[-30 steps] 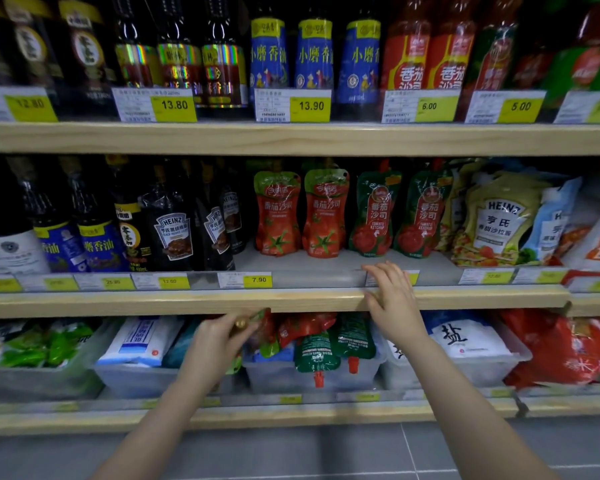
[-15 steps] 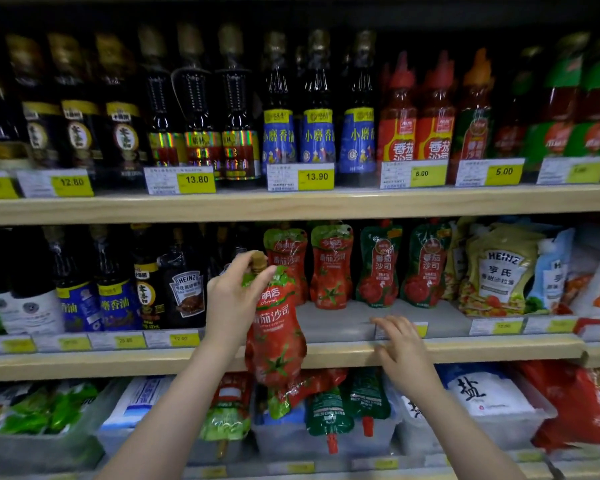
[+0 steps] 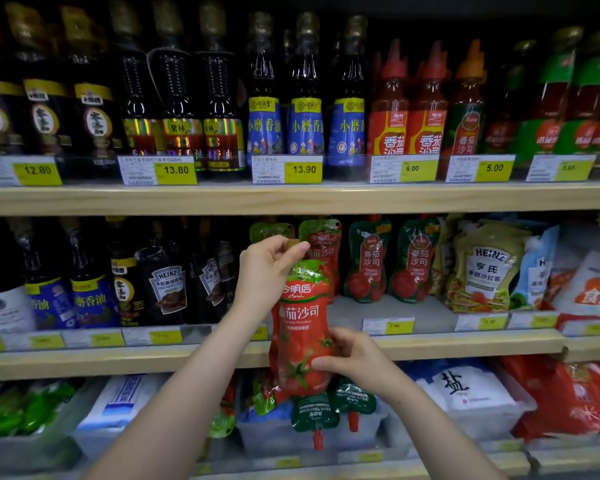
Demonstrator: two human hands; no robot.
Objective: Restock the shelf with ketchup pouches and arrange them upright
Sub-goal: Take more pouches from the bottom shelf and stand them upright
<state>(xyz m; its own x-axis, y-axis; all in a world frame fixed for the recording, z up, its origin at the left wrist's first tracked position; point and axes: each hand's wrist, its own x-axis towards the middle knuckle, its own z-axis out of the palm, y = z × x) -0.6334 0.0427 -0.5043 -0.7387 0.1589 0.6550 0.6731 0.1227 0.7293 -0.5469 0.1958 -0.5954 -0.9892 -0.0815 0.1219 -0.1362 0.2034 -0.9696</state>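
Observation:
A red ketchup pouch [image 3: 300, 327] with a green band hangs upright in front of the middle shelf [image 3: 465, 344]. My left hand [image 3: 265, 271] pinches its cap at the top. My right hand [image 3: 352, 355] grips its lower right side. Behind it, red ketchup pouches [image 3: 321, 244] stand upright on the middle shelf, with two green ketchup pouches [image 3: 392, 261] to their right. More pouches [image 3: 326, 407] lie upside down in a clear bin [image 3: 278, 434] on the lower shelf.
Dark sauce bottles [image 3: 167, 285] fill the middle shelf's left part. Heinz dressing pouches [image 3: 485, 268] lean at its right. Bare shelf floor [image 3: 406, 311] lies in front of the green pouches. Salt bags [image 3: 465, 389] sit in a bin below. Bottles [image 3: 305, 98] line the upper shelf.
My left hand has lifted the red pouch from the lower bin up to the middle shelf's height. My right hand left the shelf edge and took the pouch's lower side.

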